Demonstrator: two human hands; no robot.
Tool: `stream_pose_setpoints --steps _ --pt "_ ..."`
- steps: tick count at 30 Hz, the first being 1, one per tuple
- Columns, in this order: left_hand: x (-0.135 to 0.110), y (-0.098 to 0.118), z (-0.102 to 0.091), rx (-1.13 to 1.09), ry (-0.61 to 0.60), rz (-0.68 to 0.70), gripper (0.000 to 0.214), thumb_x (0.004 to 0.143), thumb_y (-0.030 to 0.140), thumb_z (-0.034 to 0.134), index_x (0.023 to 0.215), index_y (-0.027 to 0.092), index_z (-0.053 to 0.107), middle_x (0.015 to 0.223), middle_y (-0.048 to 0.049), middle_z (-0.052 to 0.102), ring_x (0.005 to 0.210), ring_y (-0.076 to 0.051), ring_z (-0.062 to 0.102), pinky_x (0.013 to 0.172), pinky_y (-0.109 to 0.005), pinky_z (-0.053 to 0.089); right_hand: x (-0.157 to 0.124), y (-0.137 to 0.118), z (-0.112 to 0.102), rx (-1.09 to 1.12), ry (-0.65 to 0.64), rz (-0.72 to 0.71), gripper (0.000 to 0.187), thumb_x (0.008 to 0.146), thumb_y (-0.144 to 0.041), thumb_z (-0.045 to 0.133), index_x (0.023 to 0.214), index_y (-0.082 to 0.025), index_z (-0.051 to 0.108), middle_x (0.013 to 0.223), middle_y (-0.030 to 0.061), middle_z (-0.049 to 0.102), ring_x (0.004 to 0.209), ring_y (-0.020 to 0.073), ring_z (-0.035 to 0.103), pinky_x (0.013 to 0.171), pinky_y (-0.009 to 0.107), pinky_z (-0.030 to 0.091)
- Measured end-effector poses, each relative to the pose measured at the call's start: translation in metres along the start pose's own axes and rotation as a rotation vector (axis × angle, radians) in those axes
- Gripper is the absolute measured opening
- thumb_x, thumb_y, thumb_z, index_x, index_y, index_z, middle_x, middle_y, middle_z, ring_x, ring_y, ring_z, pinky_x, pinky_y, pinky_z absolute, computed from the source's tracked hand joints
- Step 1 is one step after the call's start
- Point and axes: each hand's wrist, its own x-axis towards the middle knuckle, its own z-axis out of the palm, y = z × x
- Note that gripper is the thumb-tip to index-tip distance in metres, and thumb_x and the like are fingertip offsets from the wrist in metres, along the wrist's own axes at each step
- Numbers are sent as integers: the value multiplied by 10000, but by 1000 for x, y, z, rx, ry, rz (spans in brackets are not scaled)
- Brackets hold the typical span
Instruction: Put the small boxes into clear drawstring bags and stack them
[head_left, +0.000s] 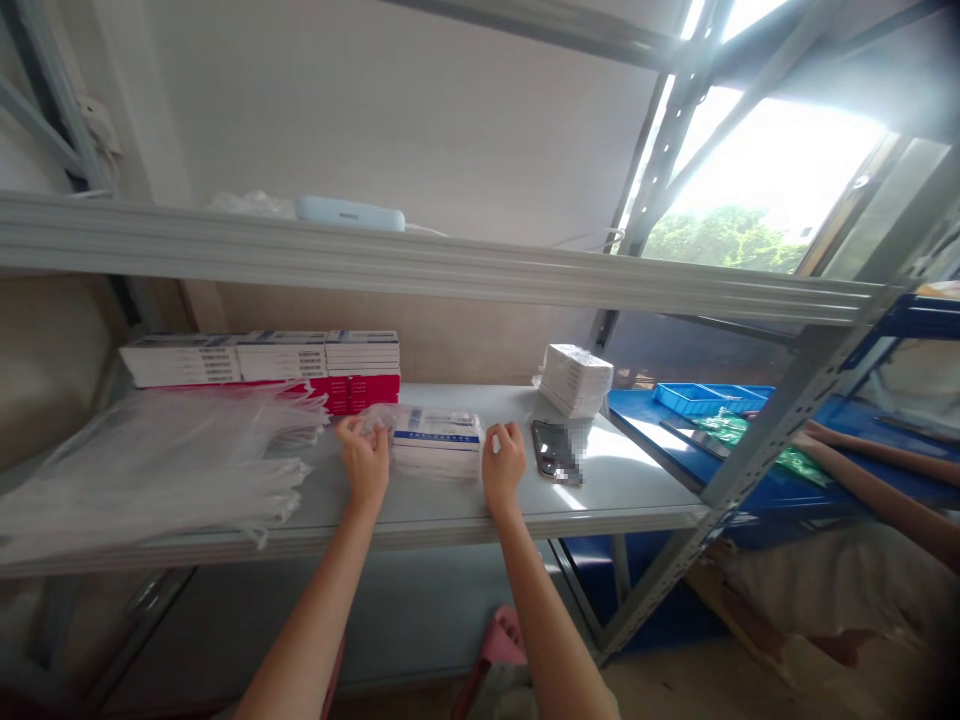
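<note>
On the grey shelf, a stack of white boxes with a blue stripe [437, 440] sits inside a clear plastic bag [384, 413]. My left hand [365, 460] is closed on the bunched end of that bag, at the stack's left side. At its right side my right hand [503, 462] is closed with fingers curled; it touches the stack's edge, and what lies in the fingers, if anything, is hidden. Just right of this hand lies a phone [551, 449], partly blurred out. Behind it stands a plastic-wrapped stack of white boxes [576, 380].
Flat clear bags [150, 470] are piled on the left of the shelf [450, 510]. Rows of white boxes [281, 352] stand on red boxes [373, 388] behind. An upper shelf beam [450, 270] crosses overhead. At right, a co-worker's arms [877, 460] reach over a blue table [645, 430].
</note>
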Motion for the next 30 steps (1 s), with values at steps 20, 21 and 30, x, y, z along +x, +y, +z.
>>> stream_pose_setpoints --steps 20,21,30 --pt "2 -13 12 -62 -566 -97 466 874 439 519 1261 187 461 1367 -115 480 1307 -229 406 1086 -367 306 4 5 3 331 -212 109 400 902 -399 399 1060 -179 694 1041 87 709 995 233 618 916 341 407" --pt "2 -14 12 -114 -571 -105 471 866 435 534 1262 194 447 1367 -107 475 1299 -214 414 1077 -345 316 4 6 4 364 -250 127 427 894 -429 413 1104 -173 682 1084 92 699 1033 237 610 932 342 405" --pt "9 -26 2 -185 -384 -269 530 837 619 426 919 147 652 894 -90 690 909 -246 636 861 -344 470 4 11 7 675 -367 320 402 785 -463 548 960 -153 735 980 77 729 950 256 634 830 325 465"
